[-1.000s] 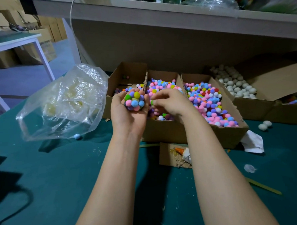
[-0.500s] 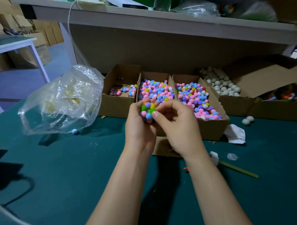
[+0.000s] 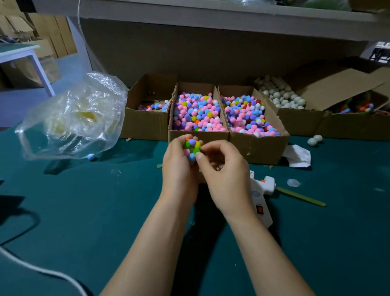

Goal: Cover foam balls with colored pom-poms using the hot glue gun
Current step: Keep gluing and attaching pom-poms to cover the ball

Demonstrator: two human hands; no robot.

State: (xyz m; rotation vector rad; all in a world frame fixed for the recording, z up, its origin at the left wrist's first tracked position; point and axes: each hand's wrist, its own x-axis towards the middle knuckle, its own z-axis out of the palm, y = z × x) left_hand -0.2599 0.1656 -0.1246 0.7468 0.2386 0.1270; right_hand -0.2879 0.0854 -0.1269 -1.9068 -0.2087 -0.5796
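Note:
My left hand [image 3: 178, 171] grips a foam ball covered in coloured pom-poms [image 3: 192, 148] just in front of the cardboard boxes. My right hand [image 3: 224, 175] is beside it, its fingers curled and its thumb tip pressing against the ball's lower right side. Two boxes hold loose pom-poms, the middle box [image 3: 197, 113] and the right one [image 3: 248, 116]. A third box [image 3: 281, 96] holds plain white foam balls. The white hot glue gun [image 3: 262, 196] lies on the green table, right of my right wrist.
A crumpled clear plastic bag [image 3: 74, 117] sits at the left. A small box [image 3: 147, 103] with few pom-poms stands left of the middle one. Two loose white foam balls [image 3: 314, 140], a white tissue [image 3: 298, 155], a glue stick [image 3: 300, 195] and a white cable [image 3: 38, 268] lie on the table.
Both hands have drawn the pom-pom ball back from above the boxes towards me and lower. The glue gun has come into view beside my right wrist.

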